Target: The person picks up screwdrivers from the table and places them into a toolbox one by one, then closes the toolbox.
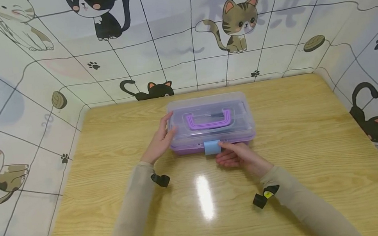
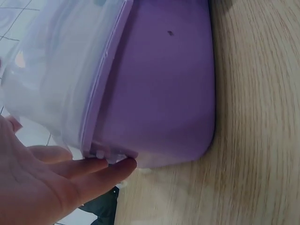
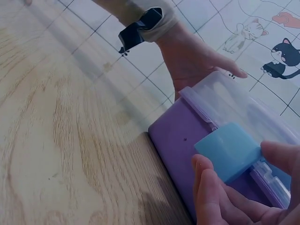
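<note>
A plastic storage box [image 1: 186,150] has a purple base, a see-through lid [image 1: 178,113] and a purple carrying handle [image 1: 210,125] folded down on top. The lid lies on the base. At the front edge is a light blue latch [image 1: 212,147], also plain in the right wrist view. My left hand [image 1: 158,140] rests against the box's left end, its thumb at the lid and its fairly straight fingers [image 2: 101,180] touching the side. My right hand [image 1: 241,157] pinches the latch, thumb at its right edge and fingers [image 3: 208,187] by its lower edge.
The box stands on a wood-grain table [image 1: 105,128] near its back edge. Behind and on both sides rises a white covering [image 1: 170,25] printed with cats and grid lines. Dark straps with small black blocks [image 1: 161,179] sit on both wrists.
</note>
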Motion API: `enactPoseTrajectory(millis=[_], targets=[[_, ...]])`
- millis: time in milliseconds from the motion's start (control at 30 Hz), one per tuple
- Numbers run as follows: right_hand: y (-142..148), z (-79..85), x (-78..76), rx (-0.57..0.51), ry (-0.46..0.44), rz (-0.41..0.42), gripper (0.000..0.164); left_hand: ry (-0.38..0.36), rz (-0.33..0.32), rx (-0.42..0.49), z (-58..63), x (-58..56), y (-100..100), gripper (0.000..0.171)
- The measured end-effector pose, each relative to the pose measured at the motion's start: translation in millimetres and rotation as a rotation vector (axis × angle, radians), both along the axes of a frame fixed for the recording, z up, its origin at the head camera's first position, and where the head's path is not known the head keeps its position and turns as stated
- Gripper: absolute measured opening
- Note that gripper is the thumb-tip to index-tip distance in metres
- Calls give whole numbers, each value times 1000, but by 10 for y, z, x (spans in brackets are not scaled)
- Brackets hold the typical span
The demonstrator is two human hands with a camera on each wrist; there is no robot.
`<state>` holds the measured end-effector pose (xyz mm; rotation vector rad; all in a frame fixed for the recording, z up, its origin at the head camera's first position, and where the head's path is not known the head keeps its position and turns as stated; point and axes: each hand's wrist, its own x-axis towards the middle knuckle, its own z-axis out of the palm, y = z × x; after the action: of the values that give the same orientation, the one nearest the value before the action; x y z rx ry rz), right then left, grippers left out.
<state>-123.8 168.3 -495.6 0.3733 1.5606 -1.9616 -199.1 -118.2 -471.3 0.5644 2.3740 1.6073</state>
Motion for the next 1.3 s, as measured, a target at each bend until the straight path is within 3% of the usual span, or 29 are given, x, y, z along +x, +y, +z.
enactPoseTrajectory(millis=[300, 533, 800, 967, 1300], targets=[[19, 24, -27, -18, -9, 29, 54, -40, 14, -40, 376, 163, 69, 67], [19, 1, -36, -84, -26, 13, 43, -1, 35, -30, 0, 20, 2, 67], [39, -22, -54, -227, -79, -22, 20, -7, 52, -23, -4, 30, -4, 66], [61, -42, -94, -327, -88, -24, 14, 4, 44, -19, -17, -5, 2, 66], [49, -73, -107, -296, -42, 31, 22, -2, 52, -31, -35, -42, -16, 67]])
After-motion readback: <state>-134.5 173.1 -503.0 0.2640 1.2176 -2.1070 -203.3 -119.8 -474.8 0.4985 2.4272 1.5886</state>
